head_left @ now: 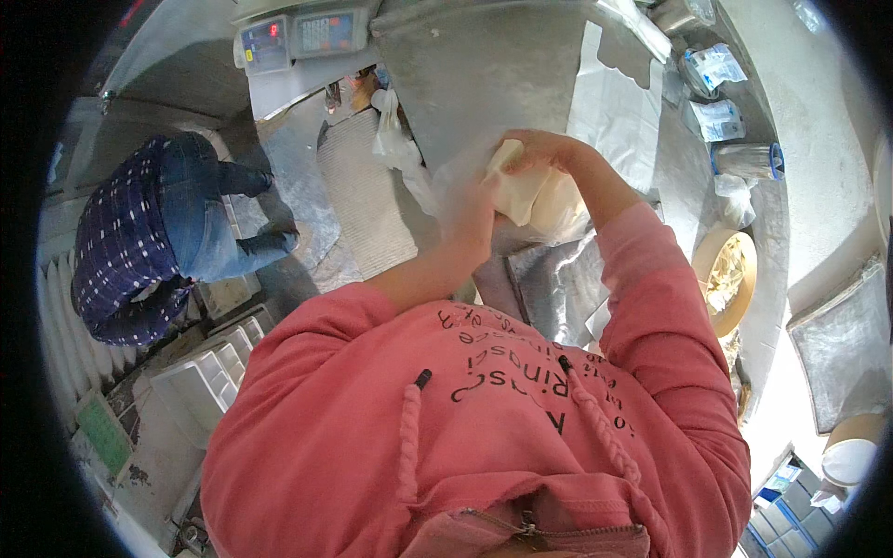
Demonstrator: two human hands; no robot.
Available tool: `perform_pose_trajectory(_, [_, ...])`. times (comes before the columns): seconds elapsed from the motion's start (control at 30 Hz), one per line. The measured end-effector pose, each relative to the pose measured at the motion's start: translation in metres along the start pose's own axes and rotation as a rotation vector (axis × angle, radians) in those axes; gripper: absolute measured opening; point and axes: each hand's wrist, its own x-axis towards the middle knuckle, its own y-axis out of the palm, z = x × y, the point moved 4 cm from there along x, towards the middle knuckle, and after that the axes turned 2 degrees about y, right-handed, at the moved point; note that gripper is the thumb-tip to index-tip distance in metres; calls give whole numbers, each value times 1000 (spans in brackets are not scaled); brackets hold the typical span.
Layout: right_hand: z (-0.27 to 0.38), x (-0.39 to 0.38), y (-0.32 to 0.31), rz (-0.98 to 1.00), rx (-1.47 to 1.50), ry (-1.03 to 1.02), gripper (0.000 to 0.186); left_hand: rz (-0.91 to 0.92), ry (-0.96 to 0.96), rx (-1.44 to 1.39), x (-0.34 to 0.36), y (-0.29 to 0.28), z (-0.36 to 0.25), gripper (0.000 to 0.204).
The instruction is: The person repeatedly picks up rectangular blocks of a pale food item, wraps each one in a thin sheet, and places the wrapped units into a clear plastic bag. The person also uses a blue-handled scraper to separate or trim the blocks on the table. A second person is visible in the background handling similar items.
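Above the near edge of the metal table, a pale cream, soft, folded sheet-like piece [521, 193] is between my hands; I cannot tell if it is dough or cloth. My right hand [547, 153] is closed on its upper part, fingers curled over the top. At its left side is my left hand [473, 219], touching or very near it, with fingers blurred by a whitish haze. A thin clear plastic bag [563, 221] shows just under the piece, toward my right forearm.
A digital scale [302, 35] stands far left. White paper [605, 112] lies on the metal table [484, 70]. To the right are packets [716, 67], a clear jar [749, 161] and a round tub of pale strips [726, 279]. At left, another person [158, 232] bends over near white trays [209, 377].
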Motion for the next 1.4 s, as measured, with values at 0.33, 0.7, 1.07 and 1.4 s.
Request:
perform_pose_trajectory(0.33, [18,-69,10,-561,-847,-87,69,-368,560,1257,-1,-60,-64,43])
perform_pose_trajectory(0.7, [77,-217,-17,-388,-1183,161,13,324,72,-209,54,23,-202,18])
perform_pose_trajectory(1.07, [183,-128,-64,-799,-1121,-172,15,54,689,632,200,11,-346,26])
perform_pose_trajectory(1.4, [15,-97,-114,-1371,-168,-356,52,-293,1209,539,109,1,-269,37])
